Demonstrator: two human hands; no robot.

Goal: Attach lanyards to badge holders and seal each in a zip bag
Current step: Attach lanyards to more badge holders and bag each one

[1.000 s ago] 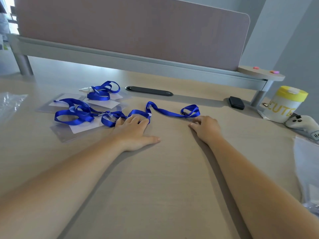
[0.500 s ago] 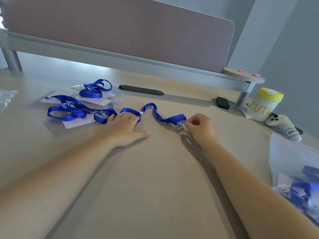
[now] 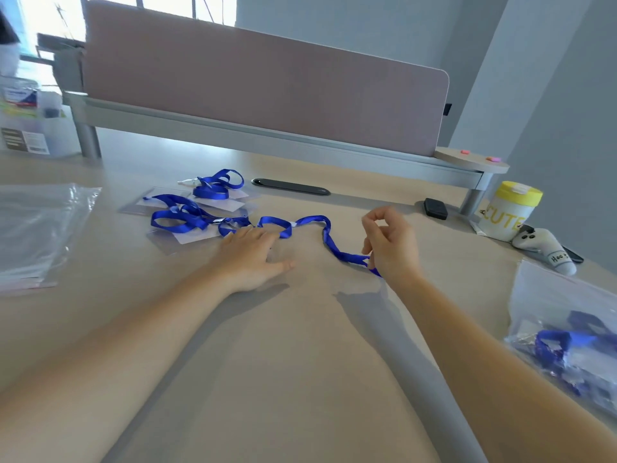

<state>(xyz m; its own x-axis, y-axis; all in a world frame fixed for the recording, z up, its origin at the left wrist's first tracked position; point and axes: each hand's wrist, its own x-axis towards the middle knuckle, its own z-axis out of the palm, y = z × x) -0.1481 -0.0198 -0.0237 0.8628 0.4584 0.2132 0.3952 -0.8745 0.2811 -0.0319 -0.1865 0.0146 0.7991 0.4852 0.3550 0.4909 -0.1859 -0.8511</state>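
A blue lanyard [image 3: 329,237] snakes across the desk between my hands. My right hand [image 3: 389,247] is lifted a little off the desk and pinches the lanyard's right end between its fingers. My left hand [image 3: 252,257] lies flat, palm down, with its fingertips on the lanyard's left loops. Behind the left hand, more blue lanyards [image 3: 180,217] are tangled over clear badge holders [image 3: 197,237] with white inserts. Another coiled lanyard [image 3: 217,185] rests farther back.
Empty zip bags [image 3: 36,228] lie at the left. A filled zip bag [image 3: 567,332] holding a blue lanyard lies at the right edge. A yellow-lidded cup [image 3: 509,210], a small plush toy [image 3: 544,247] and a black object [image 3: 435,208] sit back right. A divider panel [image 3: 267,85] stands behind.
My right hand has taken hold of the lanyard's right end, lifted off the desk and drawn it toward me. My left hand has stayed flat on the lanyard. The view has shifted.
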